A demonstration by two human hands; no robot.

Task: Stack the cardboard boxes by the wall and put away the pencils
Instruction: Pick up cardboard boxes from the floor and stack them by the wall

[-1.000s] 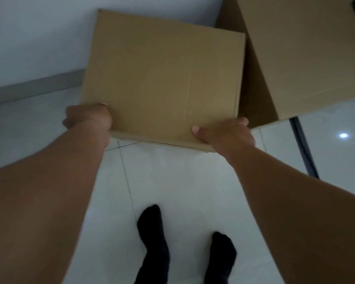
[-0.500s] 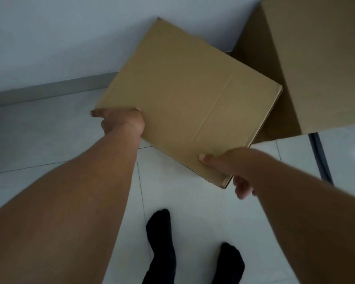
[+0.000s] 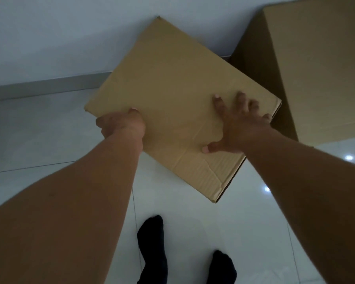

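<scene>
A flat brown cardboard box (image 3: 172,85) is held above the floor, turned diagonally, one corner near the wall. My left hand (image 3: 121,125) grips its near-left edge, thumb on top and fingers underneath. My right hand (image 3: 237,125) lies flat on the top face near the right corner, fingers spread. A larger cardboard box (image 3: 316,64) stands at the right against the wall. No pencils are in view.
White glossy floor tiles (image 3: 49,140) run to a grey skirting board (image 3: 39,89) under a pale wall. My feet in black socks (image 3: 152,249) stand just below the held box. A dark strip on the floor shows at the right.
The box has turned further clockwise and come nearer. My right hand left the near corner edge and now presses flat on the top. My left hand keeps its grip.
</scene>
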